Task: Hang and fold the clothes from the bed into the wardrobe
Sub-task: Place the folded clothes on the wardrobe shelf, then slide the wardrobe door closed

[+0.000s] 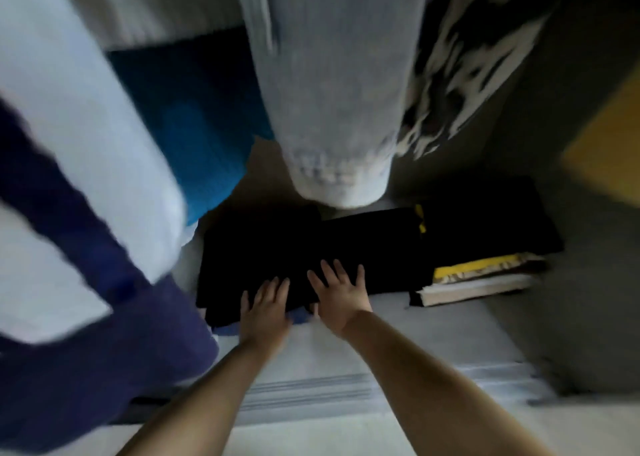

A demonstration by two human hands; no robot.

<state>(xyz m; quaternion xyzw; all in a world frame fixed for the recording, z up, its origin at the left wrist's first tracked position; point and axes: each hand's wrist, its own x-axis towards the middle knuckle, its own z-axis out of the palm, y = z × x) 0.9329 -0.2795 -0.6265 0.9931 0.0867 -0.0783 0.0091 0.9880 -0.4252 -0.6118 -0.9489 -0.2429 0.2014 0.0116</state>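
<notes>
A folded black garment (277, 247) lies on the pale wardrobe floor (433, 320), on top of a blue cloth whose edge peeks out below it. My left hand (265, 308) rests flat on its near edge with fingers straight. Beside it, my right hand (341, 294) presses the same garment with spread fingers. Hanging clothes fill the space above: a white and navy top (69, 178), a teal piece (194, 116), pale grey-blue trousers (332, 92) and a black-and-white patterned garment (460, 74).
To the right of the black garment sits a stack of folded clothes (485, 268), black on top with yellow and cream layers under it. The grey wardrobe side wall (571, 213) stands on the right. A sliding-door track (311, 390) runs along the front.
</notes>
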